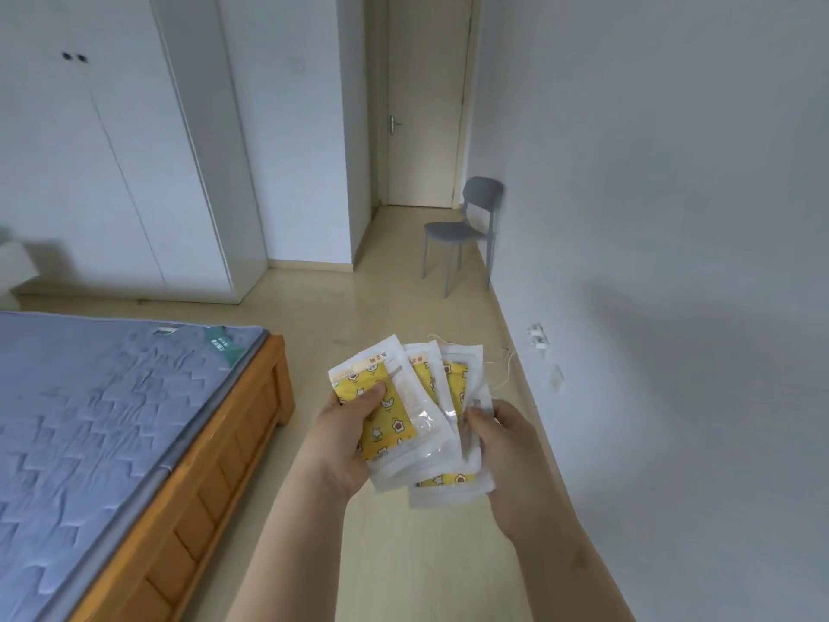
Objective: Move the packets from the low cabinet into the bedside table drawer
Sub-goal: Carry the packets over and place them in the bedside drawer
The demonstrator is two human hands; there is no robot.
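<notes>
Several clear plastic packets (421, 397) with yellow patterned contents are fanned out in front of me, above the floor. My left hand (347, 435) grips the fan from the left, thumb pressed on the front packet's yellow part. My right hand (504, 446) holds the packets from the right side, fingers curled round their edge. The lowest packet (448, 484) lies crosswise under the others. Neither the low cabinet nor the bedside table drawer is in view.
A bed (112, 442) with a blue-grey mattress and an orange wooden frame fills the left. A grey chair (462, 231) stands by the right wall, near a closed door (426, 105). White wardrobes (112, 150) line the far left. A cord (504, 365) lies on the floor by the wall.
</notes>
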